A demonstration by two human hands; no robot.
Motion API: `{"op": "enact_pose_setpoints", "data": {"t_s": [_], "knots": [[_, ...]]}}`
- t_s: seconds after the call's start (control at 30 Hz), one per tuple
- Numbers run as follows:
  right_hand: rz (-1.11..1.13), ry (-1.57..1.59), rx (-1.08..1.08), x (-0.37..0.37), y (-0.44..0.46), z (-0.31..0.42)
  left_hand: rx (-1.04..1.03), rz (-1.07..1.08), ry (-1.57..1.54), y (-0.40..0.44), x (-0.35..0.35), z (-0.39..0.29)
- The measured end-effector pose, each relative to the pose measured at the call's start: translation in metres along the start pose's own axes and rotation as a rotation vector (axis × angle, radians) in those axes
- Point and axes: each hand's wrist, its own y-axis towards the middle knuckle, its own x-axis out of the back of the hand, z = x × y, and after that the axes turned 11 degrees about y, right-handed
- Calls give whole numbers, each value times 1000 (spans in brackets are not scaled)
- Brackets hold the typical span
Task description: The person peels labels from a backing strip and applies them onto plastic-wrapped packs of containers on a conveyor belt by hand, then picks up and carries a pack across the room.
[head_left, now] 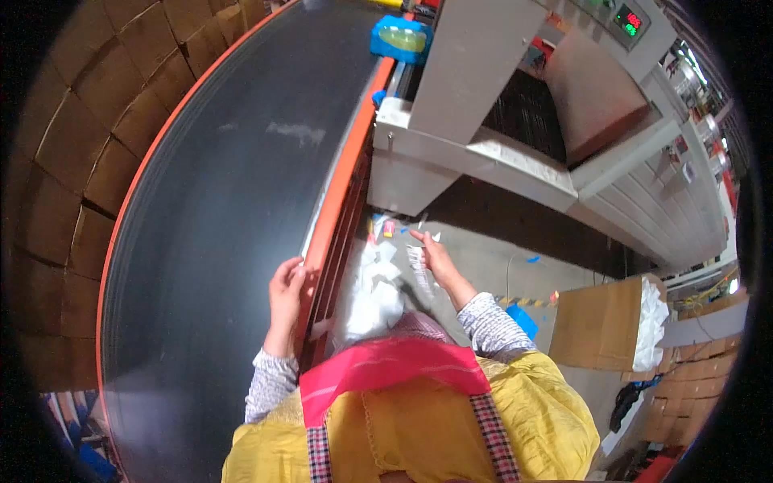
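Note:
My left hand (287, 291) is over the near side of the black conveyor belt (217, 217), beside its orange side rail (330, 217). Its fingers are curled in with the thumb close to them; a small whitish edge shows at the fingertips, too small to name. To the right of the rail, my right hand (439, 262) is raised above the floor. A thin white strip with dark marks, like a strip of labels (419, 270), hangs from it. The index finger points forward, and the other fingers are folded around the strip's top.
Stacked brown cartons (72, 145) line the belt's far left side. A blue tray (400, 40) stands by the rail ahead. A grey machine (475, 88) with a lit display rises at right. White scraps (374, 298) lie on the floor; a cardboard box (596, 326) stands right.

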Motion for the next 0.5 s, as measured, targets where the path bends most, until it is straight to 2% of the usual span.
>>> {"op": "enact_pose_setpoints", "data": {"t_s": [0.1, 0.17, 0.23, 0.3, 0.43, 0.5], "knots": [[13, 36, 40, -44, 43, 21, 14, -47, -8, -7, 26, 14], [6, -48, 54, -66, 72, 38, 80, -66, -148, -20, 30, 16], [-50, -32, 96, -92, 107, 62, 131, -115, -77, -21, 33, 31], [-100, -17, 250, -105, 173, 84, 140, -125, -135, -20, 31, 28], [-403, 124, 741, -99, 393, 147, 174, -213, -174, 18, 24, 22], [-661, -90, 652, -91, 458, 216, 165, -285, -164, 50, 24, 22]]}}
